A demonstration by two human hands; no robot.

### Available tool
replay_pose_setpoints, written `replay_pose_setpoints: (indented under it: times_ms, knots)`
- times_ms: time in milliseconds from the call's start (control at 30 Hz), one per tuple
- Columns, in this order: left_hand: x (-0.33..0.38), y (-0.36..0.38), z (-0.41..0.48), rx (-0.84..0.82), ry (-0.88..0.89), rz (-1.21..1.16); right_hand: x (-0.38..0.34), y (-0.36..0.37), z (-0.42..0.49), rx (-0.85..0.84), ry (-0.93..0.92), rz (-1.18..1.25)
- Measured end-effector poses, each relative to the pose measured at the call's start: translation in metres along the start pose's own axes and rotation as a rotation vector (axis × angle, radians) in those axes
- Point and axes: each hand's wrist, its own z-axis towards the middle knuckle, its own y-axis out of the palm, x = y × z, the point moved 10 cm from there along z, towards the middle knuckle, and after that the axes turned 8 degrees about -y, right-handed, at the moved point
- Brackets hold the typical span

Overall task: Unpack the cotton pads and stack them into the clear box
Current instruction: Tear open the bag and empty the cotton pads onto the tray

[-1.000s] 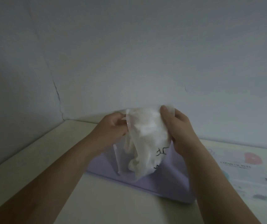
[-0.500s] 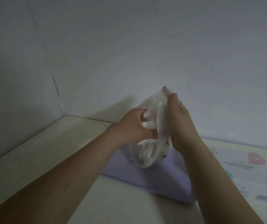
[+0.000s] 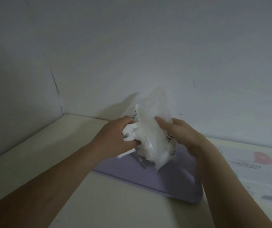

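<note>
A smooth, matt, cream-coloured counter [image 3: 41, 153] runs into the corner of a dim room with plain pale grey walls [image 3: 148, 46]. A thin dark crack [image 3: 56, 89] wanders down the corner seam, beyond the far left end of the lilac mat [image 3: 164, 181]. The mat lies flat on the counter, thin and smooth, with a rounded near corner and a slightly raised edge. Just right of the mat lies a pale printed sheet [image 3: 255, 170] bearing a red rounded shape and a line of small dark lettering, too blurred to read fully.

Above the far half of the mat, both bare hands hold up a clear plastic bag [image 3: 158, 112]. The bag is crinkled and glossy, with black lettering on its side, and its upper part is smeared by motion. It is stuffed with soft white cotton pads [image 3: 132, 130], which show through the film as a rumpled mass. The left hand [image 3: 113, 139], over the mat's left end, has its grip curled tightly round a bunch of pads at the bag's left side. A flat white piece [image 3: 126, 153] juts out below that fist, just above the mat. The right hand [image 3: 184, 135], over the mat's middle, holds the bag from the right, one finger laid along the plastic. Its other fingers are hidden behind the bag.
</note>
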Motion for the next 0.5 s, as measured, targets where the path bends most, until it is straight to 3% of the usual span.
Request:
replay_pose_setpoints:
  times_ms: [33,100,167,367,500]
  knots:
    - [0.000,-0.002,0.000,0.027,-0.001,-0.002,0.005,0.004,-0.002,-0.054,0.028,-0.144]
    - [-0.001,0.001,-0.001,0.033,-0.014,-0.038,0.015,-0.001,-0.001,-0.003,0.083,-0.279]
    - [0.001,0.009,-0.001,-0.006,-0.019,-0.041,0.019,-0.011,0.001,0.153,0.109,-0.175]
    - [-0.026,0.006,-0.003,-0.064,-0.040,0.133,-0.006,-0.052,-0.003,0.589,-0.138,-0.027]
    - [-0.049,0.024,-0.009,-0.241,-0.027,0.187,-0.014,-0.054,-0.003,0.620,-0.185,0.038]
